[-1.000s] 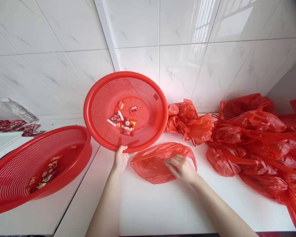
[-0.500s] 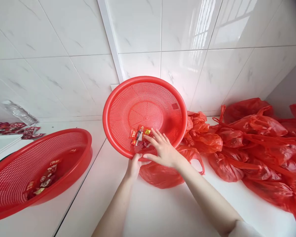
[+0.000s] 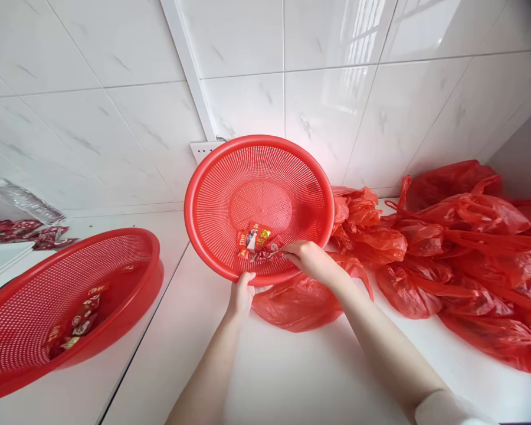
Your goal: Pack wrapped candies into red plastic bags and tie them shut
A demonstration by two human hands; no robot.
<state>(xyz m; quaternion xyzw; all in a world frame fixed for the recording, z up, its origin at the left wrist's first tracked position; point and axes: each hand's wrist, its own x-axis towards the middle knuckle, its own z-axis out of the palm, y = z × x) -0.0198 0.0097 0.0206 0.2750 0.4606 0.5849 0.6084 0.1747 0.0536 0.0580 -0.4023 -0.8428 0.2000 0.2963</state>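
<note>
A round red plastic basket point(image 3: 261, 141) with a mesh wall is tilted toward me above the white table. My left hand point(image 3: 242, 295) grips its near rim, thumb on top and fingers beneath. Inside, several small red packets point(image 3: 257, 238) lie gathered at the low near side. My right hand point(image 3: 310, 260) reaches over the rim, fingers pinched at the edge of a dark red packet point(image 3: 271, 247). Under the basket sits a red plastic bag point(image 3: 298, 304), partly covered by the basket and my right hand.
A second red basket point(image 3: 157, 248) with packets point(image 3: 84, 319) in it stands at the left. Filled red bags point(image 3: 469, 254) are piled at the right. A clear plastic bottle point(image 3: 29, 200) and more packets point(image 3: 48, 236) lie back left; a socket strip point(image 3: 200, 150) is on the tiled wall.
My right hand has shifted slightly right and its spread fingers have closed to a pinch on a packet. My left hand still holds the rim. The view has shifted a little.
</note>
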